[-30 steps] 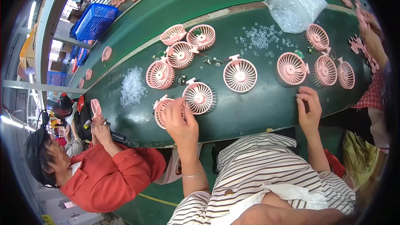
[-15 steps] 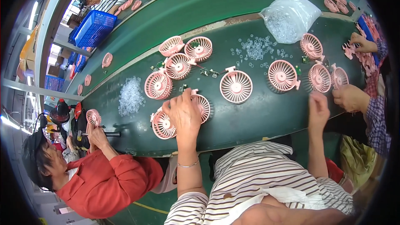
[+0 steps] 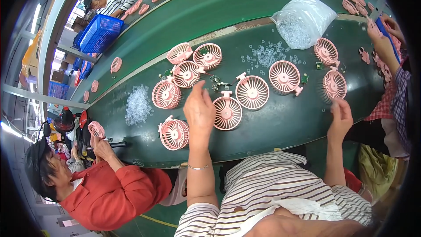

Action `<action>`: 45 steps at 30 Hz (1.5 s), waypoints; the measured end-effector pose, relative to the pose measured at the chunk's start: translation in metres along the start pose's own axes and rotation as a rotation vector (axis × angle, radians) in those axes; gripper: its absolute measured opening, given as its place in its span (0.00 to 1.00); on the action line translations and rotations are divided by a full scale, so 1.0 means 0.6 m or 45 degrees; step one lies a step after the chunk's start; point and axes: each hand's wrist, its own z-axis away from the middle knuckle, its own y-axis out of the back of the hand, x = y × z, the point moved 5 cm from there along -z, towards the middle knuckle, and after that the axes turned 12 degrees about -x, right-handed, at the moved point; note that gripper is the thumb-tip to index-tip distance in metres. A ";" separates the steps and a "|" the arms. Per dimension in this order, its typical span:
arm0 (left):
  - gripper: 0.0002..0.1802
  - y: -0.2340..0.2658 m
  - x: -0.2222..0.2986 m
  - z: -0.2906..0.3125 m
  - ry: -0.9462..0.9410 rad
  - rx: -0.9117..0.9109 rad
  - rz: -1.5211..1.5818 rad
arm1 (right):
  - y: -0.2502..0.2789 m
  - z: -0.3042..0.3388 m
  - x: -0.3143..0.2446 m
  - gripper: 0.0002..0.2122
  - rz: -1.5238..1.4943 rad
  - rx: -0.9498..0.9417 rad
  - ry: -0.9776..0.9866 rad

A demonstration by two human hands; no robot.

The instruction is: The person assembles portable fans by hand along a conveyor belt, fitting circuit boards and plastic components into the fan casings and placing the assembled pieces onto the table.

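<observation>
My left hand [image 3: 200, 110] is raised over the table with fingers stretched, just beside a pink round fan housing [image 3: 227, 113] with radial slats. It seems to grip nothing. Against that housing's right side lies a second fan housing [image 3: 252, 92]. My right hand [image 3: 340, 118] has loosely bent fingers with a gap at the thumb, and nothing shows in them. Its fingertips come up to the lower edge of another fan housing [image 3: 335, 84]. A small clear ring [image 3: 323, 110] lies left of this hand. Further left are a stacked pair of housings [image 3: 174, 134] and several more.
Clear rings lie in two heaps, one on the left [image 3: 139, 105] and one [image 3: 267, 55] beside a plastic bag of rings [image 3: 302, 19]. Small green circuit boards [image 3: 217, 83] lie among the housings. A person in red works at left; another person's hand [image 3: 383, 46] is at right.
The housing by my left hand has shifted right, away from the stacked pair. My right hand has moved slightly down and right. The neighbour's hands have lifted away, and one housing at right is gone.
</observation>
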 end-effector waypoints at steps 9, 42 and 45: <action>0.14 -0.030 -0.022 -0.033 -0.004 0.009 -0.018 | -0.057 -0.027 0.031 0.06 -0.191 -0.140 -0.188; 0.06 -0.051 0.096 0.077 -0.204 -0.511 1.678 | -0.178 -0.013 -0.071 0.05 -0.647 -0.438 -0.214; 0.07 -0.116 0.102 0.117 0.018 -0.565 1.787 | -0.211 0.035 -0.064 0.05 -0.733 -0.551 -0.324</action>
